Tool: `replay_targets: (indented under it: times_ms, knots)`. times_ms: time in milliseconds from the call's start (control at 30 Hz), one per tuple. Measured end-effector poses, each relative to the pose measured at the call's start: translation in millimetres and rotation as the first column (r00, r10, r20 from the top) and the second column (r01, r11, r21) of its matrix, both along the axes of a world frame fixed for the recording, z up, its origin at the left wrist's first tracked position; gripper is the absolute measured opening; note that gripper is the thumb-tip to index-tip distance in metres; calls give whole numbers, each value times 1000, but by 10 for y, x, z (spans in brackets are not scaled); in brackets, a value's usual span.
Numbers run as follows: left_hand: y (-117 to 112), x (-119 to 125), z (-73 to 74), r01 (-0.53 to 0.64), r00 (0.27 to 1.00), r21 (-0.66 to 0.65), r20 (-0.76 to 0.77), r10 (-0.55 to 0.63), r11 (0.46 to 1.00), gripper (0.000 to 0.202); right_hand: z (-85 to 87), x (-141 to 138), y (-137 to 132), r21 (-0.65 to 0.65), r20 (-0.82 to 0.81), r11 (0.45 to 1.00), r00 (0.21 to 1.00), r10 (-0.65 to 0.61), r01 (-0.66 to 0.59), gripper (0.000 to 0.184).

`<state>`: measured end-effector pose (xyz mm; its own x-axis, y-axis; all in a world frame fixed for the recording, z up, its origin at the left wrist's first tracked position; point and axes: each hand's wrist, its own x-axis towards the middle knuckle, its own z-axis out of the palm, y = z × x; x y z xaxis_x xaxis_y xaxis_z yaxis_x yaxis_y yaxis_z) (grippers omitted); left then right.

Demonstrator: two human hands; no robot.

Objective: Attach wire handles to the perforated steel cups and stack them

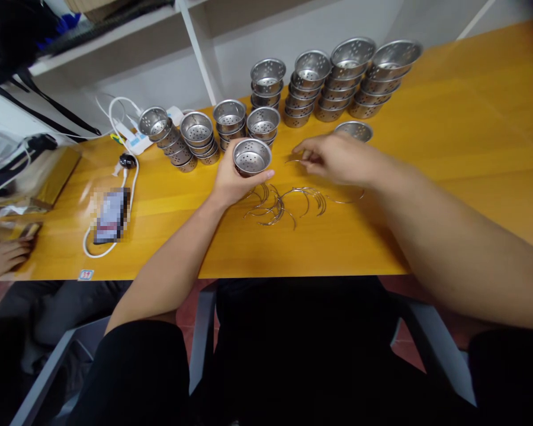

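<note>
My left hand (233, 180) is wrapped round a perforated metal cup (252, 157), its open mouth facing up. To its right, my right hand (326, 157) pinches a thin curved wire (294, 161) between thumb and fingers, apart from the cup. Several more curved wires (278, 207) lie in a loose heap on the table below my hands. Behind my right hand another perforated cup (355, 131) stands on the table, partly hidden by the hand.
Stacks of perforated cups (311, 74) line the back of the yellow table (462, 118). At left lie a phone (111, 216), a white cable (135, 177) and a power strip (137, 142). Another person's hand (4, 257) rests at the far left edge. A shelf (195, 53) stands behind.
</note>
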<state>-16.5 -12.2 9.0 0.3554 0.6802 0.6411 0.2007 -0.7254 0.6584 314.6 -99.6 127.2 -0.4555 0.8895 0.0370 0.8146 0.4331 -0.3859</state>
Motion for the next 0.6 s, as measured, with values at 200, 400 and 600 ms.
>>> replay_targets:
  times_ms: [200,400,600]
  knots:
    - [55,-33,-42,-31,999,57,28,30,998,110,-46,46,5,109,-104,991,992,-69,81,31]
    - [77,-1,-103,-32,996,99,81,24,995,103,-197,12,20,103,-377,987,923,-76,123,20]
    - [-21,29,-19,-68,997,95,33,65,993,94,-253,-94,17,110,-490,979,866,-97,172,51]
